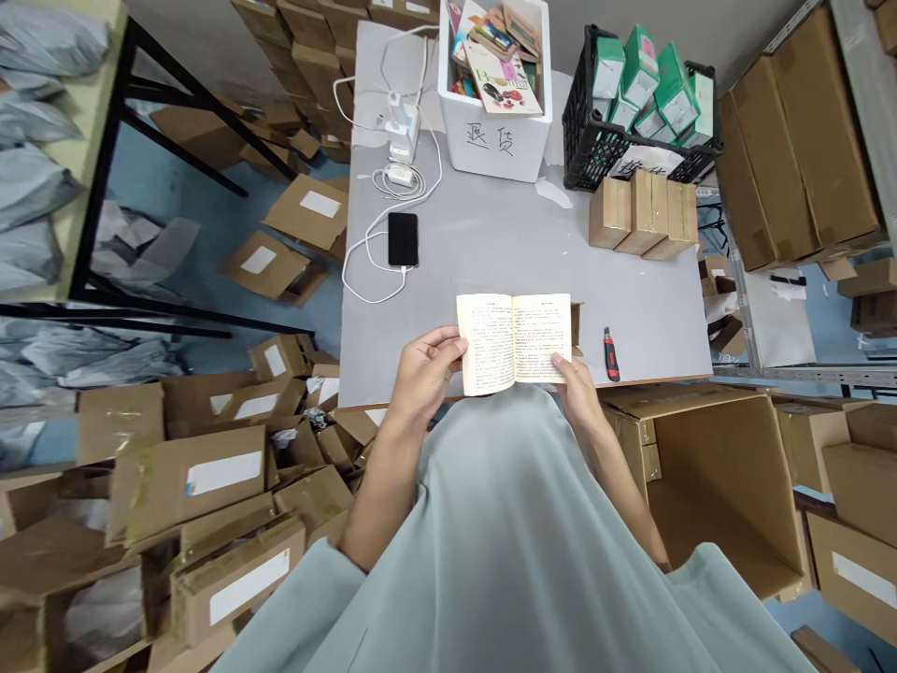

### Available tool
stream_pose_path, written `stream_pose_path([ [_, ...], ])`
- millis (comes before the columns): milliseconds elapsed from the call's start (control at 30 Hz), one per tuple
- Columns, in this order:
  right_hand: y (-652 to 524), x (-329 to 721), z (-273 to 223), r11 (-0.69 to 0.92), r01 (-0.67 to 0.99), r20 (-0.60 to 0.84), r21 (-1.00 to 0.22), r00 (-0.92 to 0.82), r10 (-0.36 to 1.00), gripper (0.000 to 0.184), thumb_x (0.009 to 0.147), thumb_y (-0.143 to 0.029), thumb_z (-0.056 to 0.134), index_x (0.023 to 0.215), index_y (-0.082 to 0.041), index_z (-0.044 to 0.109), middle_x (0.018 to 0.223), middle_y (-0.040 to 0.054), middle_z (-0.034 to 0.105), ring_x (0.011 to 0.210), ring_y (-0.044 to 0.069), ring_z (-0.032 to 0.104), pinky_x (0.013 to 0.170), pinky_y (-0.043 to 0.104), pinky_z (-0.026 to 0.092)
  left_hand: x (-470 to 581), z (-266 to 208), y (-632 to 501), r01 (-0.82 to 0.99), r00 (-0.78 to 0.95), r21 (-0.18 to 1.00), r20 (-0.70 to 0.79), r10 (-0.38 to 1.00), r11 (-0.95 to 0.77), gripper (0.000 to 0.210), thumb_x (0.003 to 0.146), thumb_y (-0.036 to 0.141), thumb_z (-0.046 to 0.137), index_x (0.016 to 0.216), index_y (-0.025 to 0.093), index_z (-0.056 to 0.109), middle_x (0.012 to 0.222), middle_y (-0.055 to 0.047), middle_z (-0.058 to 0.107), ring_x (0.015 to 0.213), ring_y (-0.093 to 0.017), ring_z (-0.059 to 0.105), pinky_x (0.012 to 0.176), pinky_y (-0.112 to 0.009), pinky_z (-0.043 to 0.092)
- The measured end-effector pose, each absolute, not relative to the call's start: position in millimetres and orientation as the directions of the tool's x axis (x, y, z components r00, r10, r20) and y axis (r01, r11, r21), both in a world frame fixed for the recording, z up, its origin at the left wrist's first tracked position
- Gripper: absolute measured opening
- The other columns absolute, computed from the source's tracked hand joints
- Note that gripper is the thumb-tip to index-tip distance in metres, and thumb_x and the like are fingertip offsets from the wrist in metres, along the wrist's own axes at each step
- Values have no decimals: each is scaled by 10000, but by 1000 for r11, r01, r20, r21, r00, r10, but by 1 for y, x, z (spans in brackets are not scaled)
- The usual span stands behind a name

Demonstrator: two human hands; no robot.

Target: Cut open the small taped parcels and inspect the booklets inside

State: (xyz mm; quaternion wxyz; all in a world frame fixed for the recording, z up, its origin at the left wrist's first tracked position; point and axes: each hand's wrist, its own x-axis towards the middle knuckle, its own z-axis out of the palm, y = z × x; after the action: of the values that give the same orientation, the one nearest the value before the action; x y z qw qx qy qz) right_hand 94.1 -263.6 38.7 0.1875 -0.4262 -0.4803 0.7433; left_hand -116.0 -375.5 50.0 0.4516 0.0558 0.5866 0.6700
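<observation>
Pinching its left edge between thumb and fingers, the left hand has hold of a book, spread with both pages facing up. The right hand grips the lower right corner, its thumb lying on the page and its other fingers mostly hidden beneath. Both grips are closed down to the thickness of the pages, and the book sits between them, at the near edge of the table.

Just right of the right hand lies a knife, red and black. Ahead and to the left of the left hand, a phone is plugged into a white cable, with a power strip farther on. Well ahead of both hands stands a white tub full of books; to its right are a black crate of green boxes and, nearer the right hand, small cartons. Below and right of the right hand, a big box gapes; used boxes heap up left of the left hand.
</observation>
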Motion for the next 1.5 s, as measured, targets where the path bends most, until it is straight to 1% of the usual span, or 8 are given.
stream_pose_path([
  [300,-258,90,48,-302,154,-330,-941,-625,708,564,978,-688,724,1349,-272,809,1399,63,801,1389,335,693,1245,507,516,-113,52,-382,-550,-538,830,-435,722,90,444,657,477,988,915,186,775,901,-71,828,838,-253,804,717,-354,670],
  [467,-273,72,58,-201,143,-243,-969,-693,678,641,991,-765,661,1391,-278,778,1393,62,799,1390,322,684,1251,476,505,-100,54,-373,-561,-501,823,-427,753,93,477,650,513,1003,924,188,787,1005,-82,836,924,-272,809,738,-371,695],
  [600,-288,63,58,-218,135,-248,-967,-709,661,673,956,-787,702,1399,-283,759,1369,65,802,1330,323,715,1185,465,561,-92,54,-368,-563,-476,817,-444,759,125,505,634,534,1008,932,182,801,967,-86,837,903,-287,812,741,-397,702],
  [800,-272,74,49,-284,167,-326,-944,-590,739,692,946,-837,658,1323,-274,800,1347,72,813,1389,352,687,1237,521,525,-107,48,-374,-556,-550,825,-453,702,97,492,625,519,1009,930,187,814,1010,-101,854,968,-306,821,786,-397,693],
  [967,-258,86,43,-360,147,-377,-921,-561,737,660,946,-785,699,1362,-280,787,1342,73,816,1377,348,699,1186,530,566,-117,45,-380,-584,-546,807,-474,691,91,524,618,527,1025,970,188,835,1050,-117,861,1017,-311,821,845,-405,685],
  [1067,-261,82,48,-331,140,-346,-933,-604,718,623,958,-764,706,1355,-293,796,1348,65,813,1368,338,700,1218,529,538,-111,46,-380,-597,-500,794,-478,722,113,547,613,553,1038,959,182,833,1064,-120,858,1009,-308,820,834,-402,688],
  [1233,-275,70,59,-243,181,-302,-953,-646,701,693,970,-853,612,1311,-285,815,1321,67,817,1371,343,689,1231,506,522,-101,49,-374,-592,-480,796,-472,740,124,551,602,551,1053,940,175,833,1032,-114,855,981,-293,815,796,-370,682],
  [1500,-270,71,54,-279,175,-327,-944,-589,739,701,947,-829,670,1347,-267,790,1354,95,810,1331,354,716,1214,531,531,-114,45,-382,-600,-535,796,-477,697,84,575,587,560,1060,959,174,853,1061,-131,863,990,-307,823,832,-404,690],
])
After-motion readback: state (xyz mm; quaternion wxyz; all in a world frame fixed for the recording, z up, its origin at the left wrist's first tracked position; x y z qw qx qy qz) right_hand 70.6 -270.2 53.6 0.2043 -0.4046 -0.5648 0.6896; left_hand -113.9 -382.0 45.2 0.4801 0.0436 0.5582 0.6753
